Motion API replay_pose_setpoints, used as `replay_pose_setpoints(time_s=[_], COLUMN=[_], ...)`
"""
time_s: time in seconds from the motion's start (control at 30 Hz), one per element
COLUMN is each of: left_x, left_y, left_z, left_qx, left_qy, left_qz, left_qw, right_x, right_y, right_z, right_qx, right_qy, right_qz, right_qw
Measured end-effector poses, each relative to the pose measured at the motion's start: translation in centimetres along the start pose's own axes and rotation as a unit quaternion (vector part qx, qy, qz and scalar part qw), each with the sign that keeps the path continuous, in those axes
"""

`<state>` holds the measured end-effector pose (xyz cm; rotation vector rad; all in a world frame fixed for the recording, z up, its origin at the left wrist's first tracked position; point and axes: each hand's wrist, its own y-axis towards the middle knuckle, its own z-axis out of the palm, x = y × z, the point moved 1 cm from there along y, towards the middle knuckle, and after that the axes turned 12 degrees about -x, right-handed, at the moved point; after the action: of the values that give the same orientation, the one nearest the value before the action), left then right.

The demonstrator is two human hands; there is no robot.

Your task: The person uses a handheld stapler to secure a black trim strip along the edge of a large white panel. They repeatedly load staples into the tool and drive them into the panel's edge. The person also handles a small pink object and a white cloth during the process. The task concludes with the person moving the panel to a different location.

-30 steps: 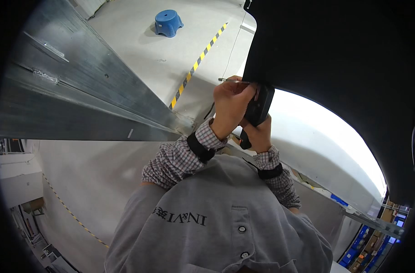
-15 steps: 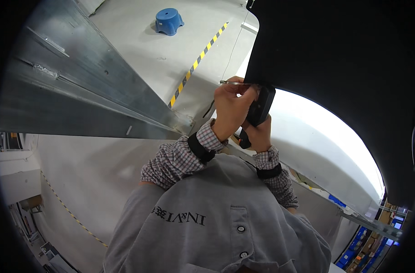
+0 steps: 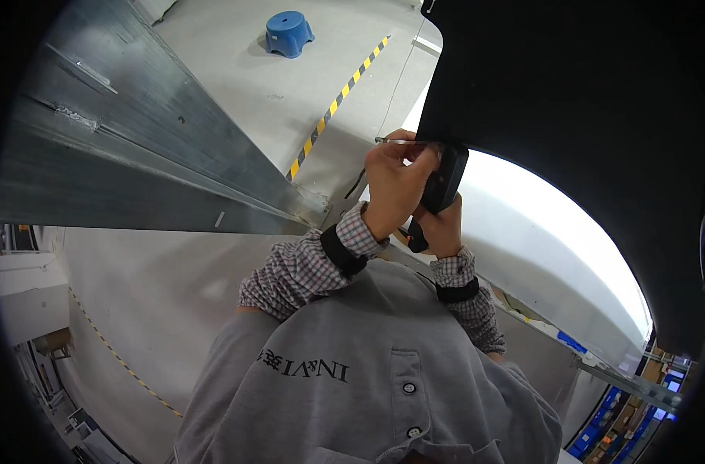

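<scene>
My left hand (image 3: 395, 182) is raised at the lower corner of a large black panel (image 3: 553, 85). Its thumb and fingers are pinched together; what lies between them is hidden. A thin shiny strip (image 3: 399, 141) runs across by these fingertips, level with the panel's edge. Just right of the left thumb is a black, blocky hand tool (image 3: 447, 178), its exact kind not plain from here. Wrapped round its lower part, my right hand (image 3: 444, 230) holds it from below. A smaller black part with a bit of orange (image 3: 416, 237) shows between my wrists.
A curved white surface (image 3: 553, 232) lies beneath the panel on the right. Large grey metal beams (image 3: 159, 147) slant in from the left. On the floor are a blue stool (image 3: 288, 35) and yellow-black tape (image 3: 339, 100). Shelves with blue bins (image 3: 600, 425) stand lower right.
Both hands and the tool stay in nearly the same place and pose. The view has shifted only slightly.
</scene>
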<state>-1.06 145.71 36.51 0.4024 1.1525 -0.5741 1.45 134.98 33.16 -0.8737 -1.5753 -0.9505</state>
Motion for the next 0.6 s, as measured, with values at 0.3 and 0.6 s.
replay_pose_setpoints(time_s=[0.3,0.6], left_x=[0.7,1.2], left_y=[-0.8,-0.9], left_z=[0.3,0.3], left_qx=[0.011,0.038], left_qy=[0.009,0.01], left_qz=[0.042,0.077], left_qw=[0.999,0.996], right_x=[-1.0,-1.4], right_y=[-0.2,-0.2], right_z=[-0.4,-0.4], right_qx=[-0.083,-0.108], right_qy=[-0.034,-0.064], right_qz=[0.009,0.004], right_qw=[0.996,0.992])
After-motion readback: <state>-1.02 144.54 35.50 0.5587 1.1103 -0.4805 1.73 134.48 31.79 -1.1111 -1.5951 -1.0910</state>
